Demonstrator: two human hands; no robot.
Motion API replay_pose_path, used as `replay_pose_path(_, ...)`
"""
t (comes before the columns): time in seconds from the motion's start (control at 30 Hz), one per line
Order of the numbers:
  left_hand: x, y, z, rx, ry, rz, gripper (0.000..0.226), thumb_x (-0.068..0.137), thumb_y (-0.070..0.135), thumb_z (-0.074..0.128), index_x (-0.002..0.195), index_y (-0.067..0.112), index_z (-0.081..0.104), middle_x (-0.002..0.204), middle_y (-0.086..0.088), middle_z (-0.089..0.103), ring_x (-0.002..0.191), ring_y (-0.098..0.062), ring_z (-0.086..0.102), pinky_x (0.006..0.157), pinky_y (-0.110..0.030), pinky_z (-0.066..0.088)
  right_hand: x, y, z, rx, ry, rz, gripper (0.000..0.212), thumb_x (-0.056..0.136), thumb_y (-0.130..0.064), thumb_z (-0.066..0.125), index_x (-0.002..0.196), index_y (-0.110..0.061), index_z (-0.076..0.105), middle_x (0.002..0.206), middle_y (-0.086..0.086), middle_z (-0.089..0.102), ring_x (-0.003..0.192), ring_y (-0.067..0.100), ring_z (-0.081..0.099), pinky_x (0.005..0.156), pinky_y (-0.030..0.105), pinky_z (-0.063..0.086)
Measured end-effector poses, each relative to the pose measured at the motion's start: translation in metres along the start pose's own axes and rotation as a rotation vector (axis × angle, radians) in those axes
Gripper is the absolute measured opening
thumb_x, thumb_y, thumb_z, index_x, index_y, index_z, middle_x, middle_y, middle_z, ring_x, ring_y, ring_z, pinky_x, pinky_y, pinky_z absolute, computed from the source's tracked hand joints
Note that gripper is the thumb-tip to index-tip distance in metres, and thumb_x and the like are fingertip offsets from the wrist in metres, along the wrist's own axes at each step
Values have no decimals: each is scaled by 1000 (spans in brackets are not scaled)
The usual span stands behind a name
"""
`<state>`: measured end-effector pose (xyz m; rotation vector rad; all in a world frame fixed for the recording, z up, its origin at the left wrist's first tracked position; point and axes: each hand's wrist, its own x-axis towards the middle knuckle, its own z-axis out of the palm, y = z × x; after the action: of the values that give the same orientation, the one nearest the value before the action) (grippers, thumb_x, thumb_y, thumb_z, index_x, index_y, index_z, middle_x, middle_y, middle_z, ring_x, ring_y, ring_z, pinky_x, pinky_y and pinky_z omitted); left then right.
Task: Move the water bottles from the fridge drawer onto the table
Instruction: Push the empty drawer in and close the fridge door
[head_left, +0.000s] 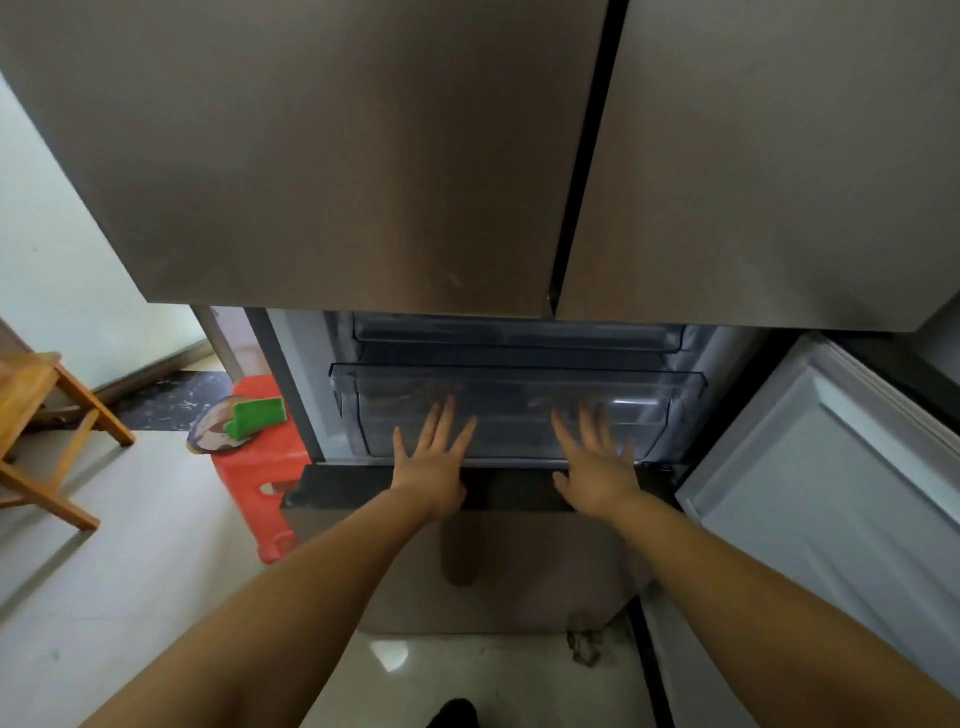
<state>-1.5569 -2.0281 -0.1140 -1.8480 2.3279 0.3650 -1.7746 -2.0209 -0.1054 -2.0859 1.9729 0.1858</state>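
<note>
Facing forward, fridge drawer (519, 400) lying crosswise

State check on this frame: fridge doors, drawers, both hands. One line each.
Upper fridge doors: closed.
Lower right door: swung open.
Clear drawer: in the compartment, front showing; no bottles visible through it.
Upper drawer: pushed in behind it.
Left hand: open, fingers spread toward the drawer front; contact unclear.
Right hand: open, fingers spread, blurred.

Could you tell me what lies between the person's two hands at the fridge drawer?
Only the clear drawer front shows between the left hand and right hand in the head view; no bottle is visible.
</note>
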Motion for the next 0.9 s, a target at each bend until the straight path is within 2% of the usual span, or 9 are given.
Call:
replay_pose_path(0.1,30,-7,-15,-10,-11,14,86,92,27,52,151,30,-10,153,-2,-36,144,-22,-27,113,-62,-7,30,2,-18,-19,-28,-4,86,96,-36,48,149,-36,-19,155,2,-34,145,29,-25,114,62,-2)
replay_pose_path(0.2,44,-10,-16,-47,-32,17,91,91,25,54,150,30,-16,150,0,-41,142,-22,-31,113,-61,-9,44,2,-23,-7,-77,8,89,95,-29,50,148,-37,-21,153,1,-37,144,28,-28,114,62,-3)
replay_pose_path(0.37,44,-12,-9,-32,27,41,93,91,20,53,149,31,-18,150,-1,-42,141,-23,-33,115,-61,-5,45,4,-16,-18,-6,-13,89,94,-26,50,148,-37,-20,154,0,-35,145,28,-25,116,59,1)
replay_pose_path(0.43,40,-7,-16,-47,15,28,90,91,22,53,150,29,-14,153,-4,-36,143,-26,-29,115,-61,-4,39,6,-23,0,-10,-18,86,95,-29,49,150,-36,-16,157,0,-30,147,27,-19,116,60,1)
replay_pose_path(0.5,33,5,-25,-69,12,19,81,93,26,51,152,27,-4,158,-10,-20,147,-30,-17,115,-61,-2,26,8,-31,54,17,15,81,95,-31,48,152,-35,-9,160,1,-21,149,25,-12,116,60,1)
replay_pose_path(0.6,11,53,-40,-76,65,132,60,95,25,46,150,24,20,155,-11,24,145,-30,19,117,-58,4,-15,14,-44,120,206,57,65,95,-28,46,153,-25,17,161,8,13,148,24,11,118,54,10)
replay_pose_path(0.67,-9,99,-46,-124,195,280,50,95,22,46,144,24,35,145,-6,41,138,-24,33,118,-52,9,-57,19,-61,190,408,87,50,94,-25,47,144,-20,39,148,7,39,139,24,31,116,46,21)
replay_pose_path(0.8,-51,200,-65,-369,556,645,36,90,17,54,126,17,57,120,-6,59,116,-24,53,103,-39,34,-169,47,-106,211,785,151,30,93,-22,50,120,-16,62,124,4,59,119,22,51,101,37,35)
replay_pose_path(0.9,-95,269,-78,-516,716,861,37,86,15,53,122,13,57,123,-9,57,117,-26,51,102,-43,38,-263,82,-124,107,1006,243,27,89,-20,52,111,-14,66,116,6,63,110,24,57,96,41,41)
